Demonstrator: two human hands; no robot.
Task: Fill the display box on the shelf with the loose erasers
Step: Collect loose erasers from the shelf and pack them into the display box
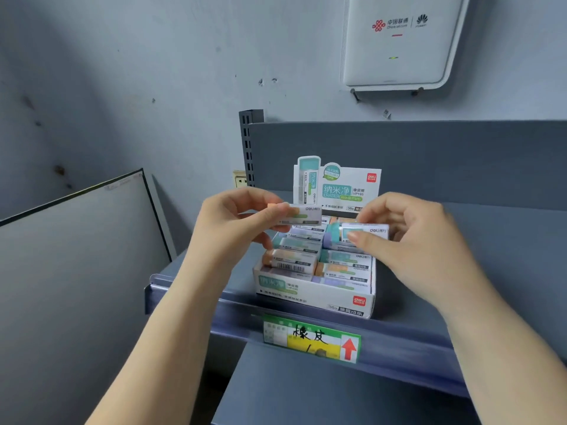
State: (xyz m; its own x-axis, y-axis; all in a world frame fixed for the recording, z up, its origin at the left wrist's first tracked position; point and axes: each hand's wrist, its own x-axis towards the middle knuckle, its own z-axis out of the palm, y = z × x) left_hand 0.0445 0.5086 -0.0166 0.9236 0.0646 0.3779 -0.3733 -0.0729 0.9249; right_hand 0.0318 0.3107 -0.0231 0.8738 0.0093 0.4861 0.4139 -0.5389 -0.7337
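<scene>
Mid-frame, left hand point(233, 222) pinches an orange eraser point(296, 213), right hand point(408, 240) a teal eraser point(359, 233), above the box point(313, 294); light, stiff, easily end-gripped.

Both forearms cut off by bottom edge. Left hand point(242, 222) covers the left end of its eraser point(299, 214); right hand point(411, 240) hides the right end of the teal eraser point(357, 233). Display box point(313, 294) rear rows hidden behind the hands, lower layers too. Eraser print blurred, unreadable. Price tag point(311, 337) small text illegible, perhaps handwritten. Shelf point(460, 326) runs off right edge. Wall router point(399, 41) cropped at top.
</scene>
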